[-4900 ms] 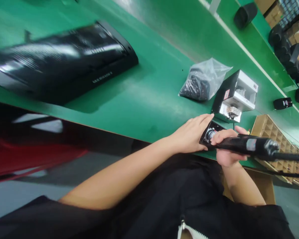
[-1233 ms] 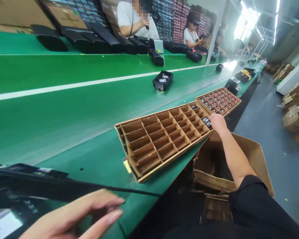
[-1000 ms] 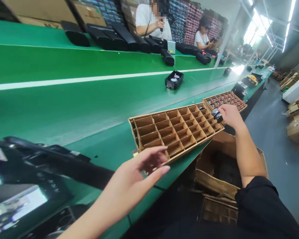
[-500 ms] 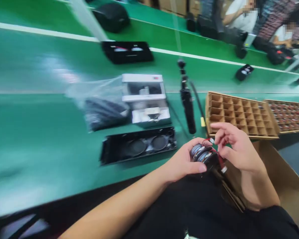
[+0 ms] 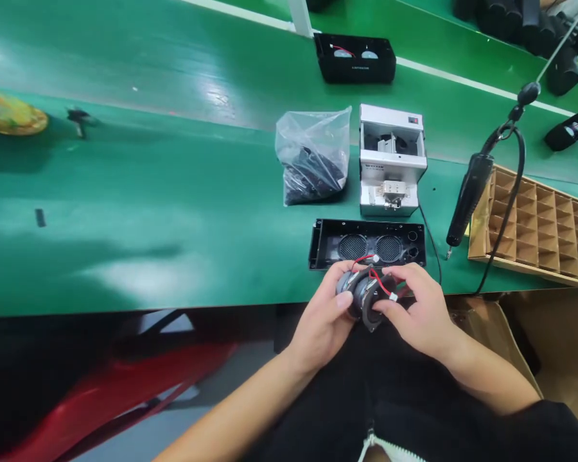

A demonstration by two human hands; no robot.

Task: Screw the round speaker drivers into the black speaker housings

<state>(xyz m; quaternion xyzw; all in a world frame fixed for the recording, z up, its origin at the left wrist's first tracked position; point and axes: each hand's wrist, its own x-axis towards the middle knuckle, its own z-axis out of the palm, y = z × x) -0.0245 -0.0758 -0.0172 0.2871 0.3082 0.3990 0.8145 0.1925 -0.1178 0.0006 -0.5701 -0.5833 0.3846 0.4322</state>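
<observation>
Two round speaker drivers (image 5: pixel 365 294), with red wires and white plugs, are held one against the other near the table's front edge. My left hand (image 5: pixel 324 314) wraps round them from the left, its thumb on the nearer side. From the right, my right hand (image 5: pixel 417 308) grips the right-hand driver between thumb and fingers. Just beyond my hands lies a black speaker housing (image 5: pixel 369 227), open side up, with two round mesh grilles and smaller holes at its right end. My fingers hide part of the drivers.
Behind the housing stand a silver screw feeder (image 5: pixel 392 163) and a clear bag of black parts (image 5: pixel 313 167). An electric screwdriver (image 5: pixel 469 199) hangs at right beside a divided cardboard box (image 5: pixel 534 224). Another black housing (image 5: pixel 356 61) sits farther back. An open carton (image 5: pixel 553 346) is at lower right.
My view has swung left. My right hand has closed from a loose, raised pose onto the right-hand driver, and both drivers are now in front of the open housing.
</observation>
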